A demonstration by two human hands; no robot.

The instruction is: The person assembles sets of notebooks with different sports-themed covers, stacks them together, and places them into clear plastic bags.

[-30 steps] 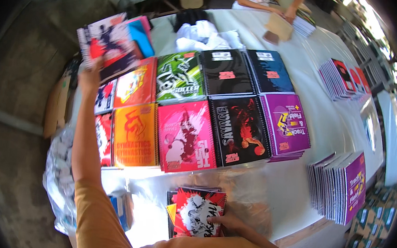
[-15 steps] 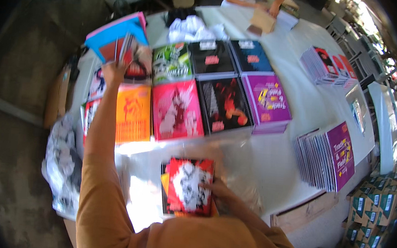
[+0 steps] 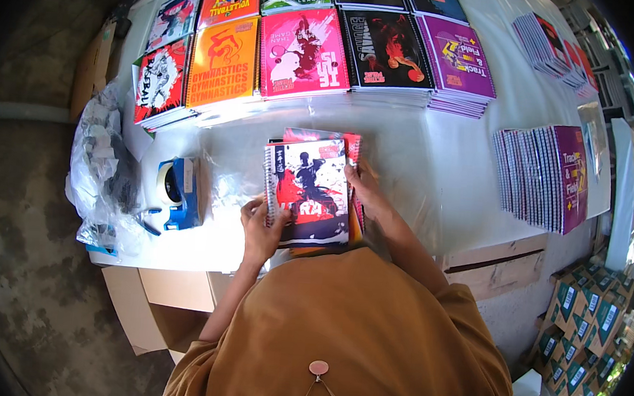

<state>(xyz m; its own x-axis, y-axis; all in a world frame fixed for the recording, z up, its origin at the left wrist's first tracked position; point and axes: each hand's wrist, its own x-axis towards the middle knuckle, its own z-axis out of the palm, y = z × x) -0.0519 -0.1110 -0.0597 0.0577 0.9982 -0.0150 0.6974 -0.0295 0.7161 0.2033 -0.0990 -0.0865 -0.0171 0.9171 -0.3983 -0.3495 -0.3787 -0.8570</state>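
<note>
- White table is filling most of the view, with grey floor showing far to the left of the bundle of notebooks.
- This bundle is being held over the near table side, with a white, red and black cover lying uppermost.
- Left hand is half closing at its lower left edge, thumb pressing the cover.
- Right hand is gripping its right edge; the under fingers are hiding.
- Orange pile and pink pile are lying beyond the bundle.
- Purple stack is standing to its right.
- Blue tape dispenser is resting to its left.
</note>
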